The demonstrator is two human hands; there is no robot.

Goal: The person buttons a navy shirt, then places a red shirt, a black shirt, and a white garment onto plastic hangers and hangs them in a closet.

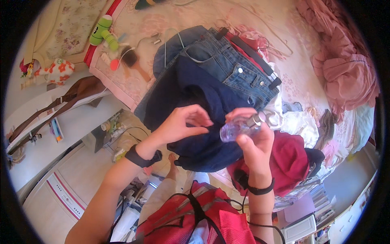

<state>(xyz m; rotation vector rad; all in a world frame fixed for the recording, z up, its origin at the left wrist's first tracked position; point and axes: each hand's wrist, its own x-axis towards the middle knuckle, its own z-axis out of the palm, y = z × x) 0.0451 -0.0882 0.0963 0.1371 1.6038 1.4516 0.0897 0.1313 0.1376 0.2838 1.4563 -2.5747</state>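
My right hand (258, 147) is wrapped round a small see-through bottle (232, 130) with pale purple liquid and a silvery top. It holds the bottle tilted, with the base pointing left. My left hand (187, 124) hovers just left of the bottle, fingers curved and apart from the thumb, holding nothing. Below both hands lies a dark navy garment (183, 95), heaped over the edge of the bed. Beyond it, blue jeans (219, 61) lie spread out, with a black clip hanger (254, 53) by their waistband.
Red cloth (284, 162) and white satin fabric (300, 126) lie to the right, with crumpled pink bedding (345, 73) farther back. A wooden hairbrush (140, 71) and a green hammer-shaped toy (102, 32) lie on the bed (292, 89) at the far left. A white shelf (36, 142) stands on the left.
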